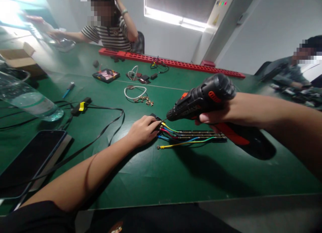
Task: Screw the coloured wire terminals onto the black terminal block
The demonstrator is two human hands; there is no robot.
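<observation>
Right hand [230, 108] wrapped round a power driver [201, 96], bit angled at the black block [156, 117] left of that grip, left hand [142, 130] over the block, pinching or not I can't tell, coloured wires [176, 145] between both hands

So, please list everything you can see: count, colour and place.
Table: 1, green, centre
Power drill: 1, black and orange, right of centre
Strip assembly: 1, black, mid-table
Wires: several, multicoloured, at strip assembly
Small metal parts: several, brass-coloured, mid-table
Cable loops: 2, white, far mid-table
Tray: 1, black, far left-centre
Small pieces: several, black and red, beside tray
Slotted rail: 1, red, far edge
Cables: several, black, left
Marker-like item: 1, blue, left
Bottle: 1, clear, left
Phone: 1, dark, near left
Cardboard box: 1, brown, far left
People: 2, striped and greyish tops, beyond table
Left hand: 1, bare, at wire ends
Right hand: 1, bare, around power drill
</observation>
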